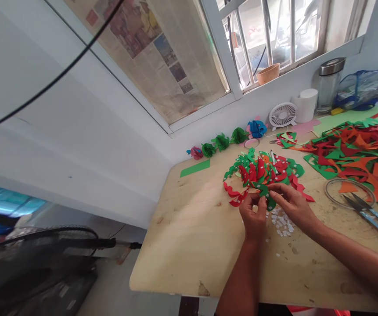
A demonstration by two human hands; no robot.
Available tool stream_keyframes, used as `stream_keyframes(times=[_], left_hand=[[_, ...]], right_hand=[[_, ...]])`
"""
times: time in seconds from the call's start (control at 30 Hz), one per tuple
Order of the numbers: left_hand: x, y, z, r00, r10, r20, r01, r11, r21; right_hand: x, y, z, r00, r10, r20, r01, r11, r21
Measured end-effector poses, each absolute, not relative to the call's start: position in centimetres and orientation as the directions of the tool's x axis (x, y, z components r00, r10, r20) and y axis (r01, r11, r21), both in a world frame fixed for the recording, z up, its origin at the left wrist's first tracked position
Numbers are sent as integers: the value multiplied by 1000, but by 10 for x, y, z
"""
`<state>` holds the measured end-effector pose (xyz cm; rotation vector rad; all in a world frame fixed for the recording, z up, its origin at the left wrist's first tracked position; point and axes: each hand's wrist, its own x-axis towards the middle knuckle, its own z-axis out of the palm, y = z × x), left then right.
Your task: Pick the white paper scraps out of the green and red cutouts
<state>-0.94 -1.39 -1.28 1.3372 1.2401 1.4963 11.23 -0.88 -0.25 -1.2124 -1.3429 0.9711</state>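
My left hand pinches a green cut-out paper piece dotted with small white squares. From the other side, the fingertips of my right hand press on the same piece, thumb and forefinger close together. Just beyond my fingers lies a heap of red, green and orange cut-outs, many bearing white squares. Small white paper squares are scattered on the table below my right hand. Whether a loose square sits between my right fingertips is too small to tell.
Open scissors and a metal ring lie at right, before a large pile of coloured scraps. Along the wall stand green paper crafts, a small fan, a white roll and a glass jar. The table's left edge borders a blurred black fan.
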Motion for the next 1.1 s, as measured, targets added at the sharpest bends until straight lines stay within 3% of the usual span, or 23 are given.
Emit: stream_keyframes(times=[0.43,0.73,1.1], left_hand=[[-9,-19,-5,-119,923,366,220,-335,916],[-11,-20,-1,-91,901,424,217,-398,891],[-12,-20,1,-54,893,446,202,-428,881]], right_hand=[[114,-10,0,-50,985,165,-20,164,-986],[116,-14,-3,39,910,414,250,392,-885],[116,-17,1,-24,802,596,386,558,-735]])
